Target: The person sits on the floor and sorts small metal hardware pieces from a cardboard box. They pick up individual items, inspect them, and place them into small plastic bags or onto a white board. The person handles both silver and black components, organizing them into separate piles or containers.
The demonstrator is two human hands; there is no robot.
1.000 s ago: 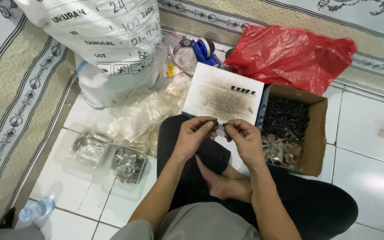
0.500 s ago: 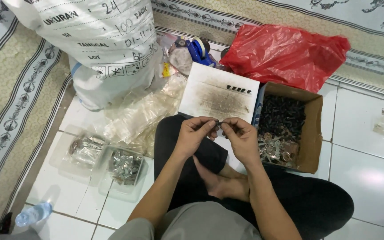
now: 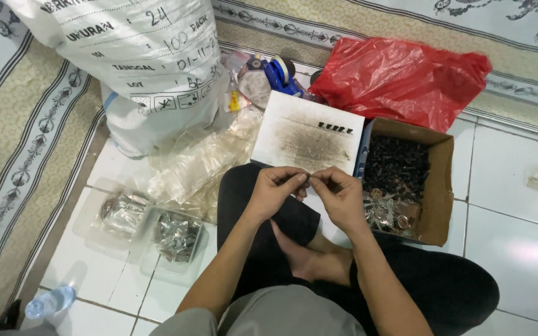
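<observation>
- Since the earlier frames both hands have held their place over the lap; only the view has drifted a little, the white sack sitting slightly further left.
- Left hand [image 3: 276, 190] and right hand [image 3: 339, 194] meet fingertip to fingertip above the crossed legs, in front of the white card.
- Fingers of both hands pressed together, pinching a small dark part [image 3: 309, 179] between them; too small to identify.
- White card [image 3: 306, 134], smudged grey, lies on the floor just beyond the hands, a row of small dark pieces near its upper right corner.
- Cardboard box [image 3: 438, 186] just right of the card, holding dark small parts at the back and shiny metal parts at the front.
- Red plastic bag [image 3: 406, 78] behind the box.
- Large white sack [image 3: 138, 56] stands at left; loose clear plastic bags [image 3: 200, 162] heaped at its foot.
- Two clear trays [image 3: 151, 227] with bagged metal parts on the floor tiles, left of the knee.
- Plastic bottle [image 3: 48, 302] lies at lower left.
</observation>
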